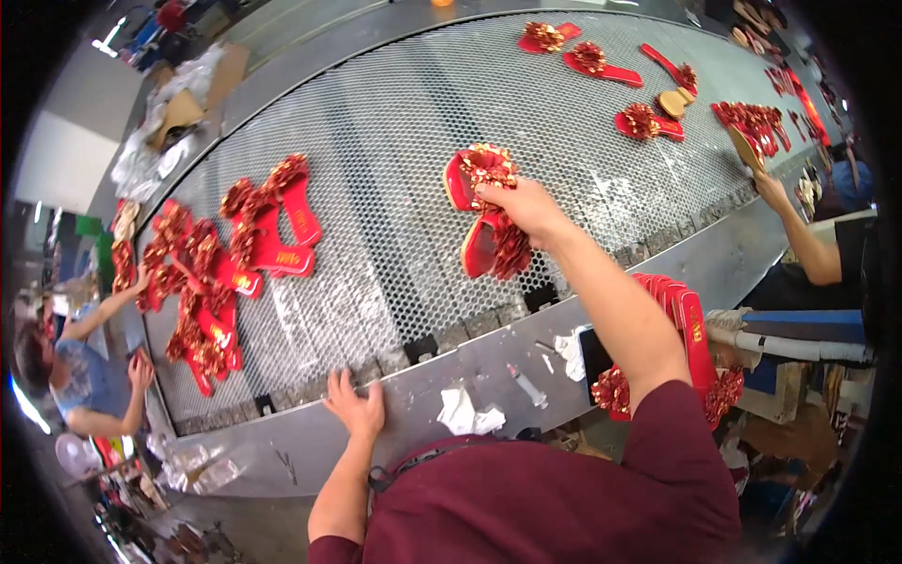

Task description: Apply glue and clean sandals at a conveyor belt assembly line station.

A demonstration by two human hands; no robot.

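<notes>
My right hand [528, 209] grips a pair of red sandals [481, 249] with ruffled red and gold trim, holding them over the metal mesh belt [395, 188]. Thumb and fingers close around the trim. At the near edge of the belt, my left hand [355, 406] rests on the metal border [489, 352], fingers apart and holding nothing. Left of the belt's middle lies a cluster of similar red sandals [296, 211]. Beside my right arm, a stack of red sandals [691, 324] sits near the border.
On the border lie a syringe [526, 385], white crumpled paper [462, 412] and tweezers [286, 465]. More sandals [601, 70] sit at the far right. A person [94, 371] at the left reaches into the cluster; another person's hand [772, 193] at the right holds a sandal.
</notes>
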